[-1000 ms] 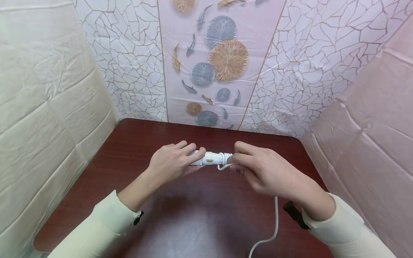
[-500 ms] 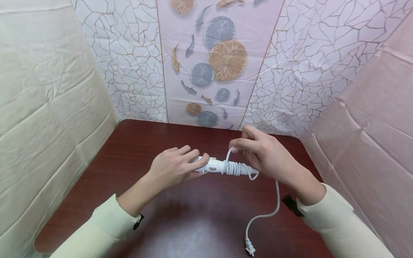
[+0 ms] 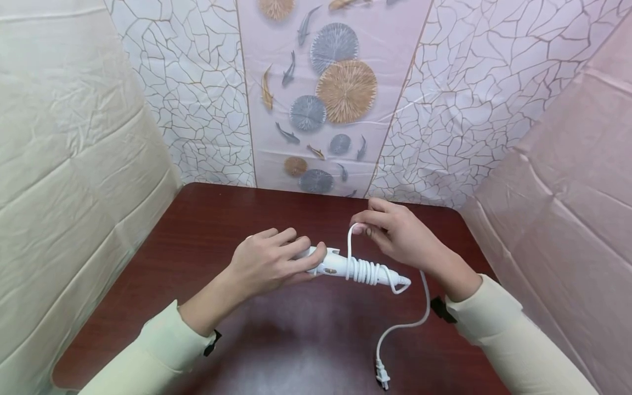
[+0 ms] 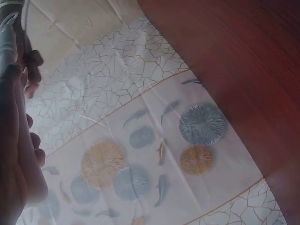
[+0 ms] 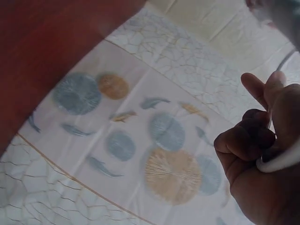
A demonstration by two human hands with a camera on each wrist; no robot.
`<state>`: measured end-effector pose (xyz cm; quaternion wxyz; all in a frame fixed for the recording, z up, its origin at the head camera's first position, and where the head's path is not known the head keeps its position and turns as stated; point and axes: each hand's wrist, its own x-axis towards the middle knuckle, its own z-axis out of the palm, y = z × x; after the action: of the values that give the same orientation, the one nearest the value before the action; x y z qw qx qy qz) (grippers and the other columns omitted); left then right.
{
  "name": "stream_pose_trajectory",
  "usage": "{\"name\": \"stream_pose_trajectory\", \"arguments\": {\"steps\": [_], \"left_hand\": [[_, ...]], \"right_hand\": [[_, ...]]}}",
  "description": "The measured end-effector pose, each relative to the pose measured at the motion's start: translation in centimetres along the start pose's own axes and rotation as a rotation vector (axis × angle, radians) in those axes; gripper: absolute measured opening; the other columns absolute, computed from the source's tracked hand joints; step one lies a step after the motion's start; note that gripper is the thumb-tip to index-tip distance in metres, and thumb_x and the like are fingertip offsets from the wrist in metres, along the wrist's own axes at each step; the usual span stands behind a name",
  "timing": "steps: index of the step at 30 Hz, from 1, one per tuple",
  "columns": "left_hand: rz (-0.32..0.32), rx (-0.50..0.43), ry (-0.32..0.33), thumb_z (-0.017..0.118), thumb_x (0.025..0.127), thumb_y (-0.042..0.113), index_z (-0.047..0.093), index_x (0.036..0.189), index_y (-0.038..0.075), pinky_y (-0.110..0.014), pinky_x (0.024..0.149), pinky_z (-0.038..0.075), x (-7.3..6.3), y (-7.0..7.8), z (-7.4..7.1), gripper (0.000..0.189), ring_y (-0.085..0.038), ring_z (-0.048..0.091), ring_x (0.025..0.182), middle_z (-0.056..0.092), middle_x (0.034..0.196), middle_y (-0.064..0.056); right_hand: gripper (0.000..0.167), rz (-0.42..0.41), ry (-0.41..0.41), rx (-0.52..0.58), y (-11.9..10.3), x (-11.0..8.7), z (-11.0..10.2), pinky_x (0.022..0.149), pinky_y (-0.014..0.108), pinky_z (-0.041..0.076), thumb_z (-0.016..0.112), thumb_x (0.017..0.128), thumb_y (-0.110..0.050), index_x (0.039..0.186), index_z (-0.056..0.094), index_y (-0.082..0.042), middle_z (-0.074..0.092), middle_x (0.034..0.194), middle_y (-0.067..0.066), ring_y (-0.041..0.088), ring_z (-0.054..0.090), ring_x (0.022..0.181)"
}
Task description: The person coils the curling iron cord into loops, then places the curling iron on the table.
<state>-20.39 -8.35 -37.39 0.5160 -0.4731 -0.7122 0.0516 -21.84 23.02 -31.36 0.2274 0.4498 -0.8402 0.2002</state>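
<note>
A white hair styling iron (image 3: pixel 338 266) with a small gold-coloured button lies across my left hand's grip, its far end hidden under the fingers. My left hand (image 3: pixel 278 259) curls round its body from the left. The white cord (image 3: pixel 366 272) is wound in several coils round the tapered handle, with a small loop at the tip. Above and right of the coils, my right hand (image 3: pixel 397 229) pinches the cord between thumb and forefinger and holds it raised. In the right wrist view the cord (image 5: pixel 281 161) also runs through the palm of my right hand (image 5: pixel 262 140).
The cord's loose end trails down on the right to a two-pin plug (image 3: pixel 382 375) near the front of the dark red table (image 3: pixel 222 211). Patterned cloth (image 3: pixel 316 109) hangs behind the table, with pale cloth walls on both sides.
The right hand has risen from the handle, drawing the cord up, and the coils have come into sight. The iron has come nearer and tilts down to the right. The plug has come into view.
</note>
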Motion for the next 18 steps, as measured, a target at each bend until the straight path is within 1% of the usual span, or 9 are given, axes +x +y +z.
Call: {"name": "stream_pose_trajectory", "arguments": {"steps": [2,4,6,8,11,13,15,17,18], "left_hand": [[-0.005,0.002,0.025,0.071,0.1,0.048,0.073,0.127,0.028,-0.024,0.057,0.045,0.2,0.0,-0.1,0.034,-0.014,0.062,0.079,0.07,0.097,0.01],[-0.02,0.005,0.051,0.07,0.1,0.047,0.074,0.126,0.027,-0.025,0.057,0.045,0.4,0.0,-0.2,0.033,-0.015,0.061,0.077,0.07,0.096,0.009],[-0.036,0.005,0.08,0.071,0.099,0.045,0.075,0.125,0.025,-0.025,0.056,0.045,0.6,-0.1,-0.2,0.032,-0.016,0.06,0.075,0.07,0.095,0.008],[-0.051,0.013,0.109,0.072,0.098,0.044,0.075,0.123,0.024,-0.026,0.055,0.044,0.6,-0.2,-0.2,0.032,-0.016,0.059,0.073,0.071,0.094,0.008],[-0.073,0.015,0.14,0.075,0.096,0.045,0.076,0.122,0.022,-0.026,0.055,0.043,0.6,-0.3,-0.1,0.035,-0.017,0.059,0.072,0.071,0.093,0.007],[-0.09,0.015,0.148,0.076,0.095,0.046,0.076,0.122,0.021,-0.026,0.055,0.043,0.6,-0.3,0.0,0.037,-0.017,0.059,0.072,0.071,0.093,0.006],[-0.107,0.009,0.151,0.077,0.094,0.046,0.076,0.122,0.021,-0.026,0.055,0.043,0.6,-0.3,0.0,0.037,-0.018,0.058,0.072,0.071,0.093,0.005],[-0.123,0.001,0.148,0.077,0.095,0.045,0.076,0.122,0.02,-0.026,0.054,0.043,0.6,-0.3,0.1,0.037,-0.018,0.057,0.071,0.07,0.093,0.006],[-0.129,-0.001,0.145,0.077,0.095,0.045,0.076,0.121,0.02,-0.026,0.054,0.042,0.6,-0.3,0.1,0.036,-0.017,0.056,0.071,0.069,0.092,0.006]], "right_hand": [[0.017,0.035,-0.024,0.016,0.3,-0.3,0.3,0.065,0.019,0.04,0.084,0.094,-0.007,0.108,0.083,-0.017,0.052,0.083,-0.007,0.003,0.045,0.069],[0.015,0.055,-0.043,0.034,0.5,-0.6,0.6,0.064,0.02,0.042,0.082,0.096,-0.007,0.107,0.083,-0.018,0.055,0.085,-0.008,0.002,0.046,0.069],[0.007,0.044,-0.048,0.049,0.7,-0.8,1.0,0.064,0.019,0.043,0.076,0.104,-0.017,0.107,0.082,-0.017,0.058,0.086,-0.008,0.002,0.048,0.07],[0.018,0.023,-0.051,0.066,0.8,-1.1,1.5,0.066,0.017,0.043,0.067,0.11,-0.027,0.107,0.082,-0.017,0.06,0.086,-0.007,0.002,0.049,0.071],[0.021,0.018,-0.07,0.093,0.5,-1.4,2.0,0.068,0.017,0.045,0.064,0.113,-0.028,0.109,0.081,-0.017,0.061,0.087,-0.008,0.001,0.05,0.075],[0.013,0.047,-0.092,0.118,0.0,-1.6,2.4,0.069,0.022,0.049,0.071,0.106,-0.013,0.112,0.081,-0.016,0.065,0.09,-0.007,0.005,0.053,0.078],[0.024,0.084,-0.102,0.114,-0.7,-1.9,2.8,0.074,0.031,0.057,0.076,0.094,0.003,0.112,0.081,-0.012,0.072,0.095,-0.003,0.01,0.061,0.081],[0.029,0.118,-0.097,0.087,-1.4,-2.4,3.4,0.078,0.039,0.062,0.078,0.086,0.008,0.112,0.078,-0.005,0.077,0.101,0.005,0.019,0.07,0.086],[0.027,0.138,-0.098,0.061,-1.8,-2.6,3.8,0.079,0.041,0.063,0.077,0.087,0.008,0.111,0.076,-0.002,0.077,0.1,0.007,0.02,0.072,0.086]]}}
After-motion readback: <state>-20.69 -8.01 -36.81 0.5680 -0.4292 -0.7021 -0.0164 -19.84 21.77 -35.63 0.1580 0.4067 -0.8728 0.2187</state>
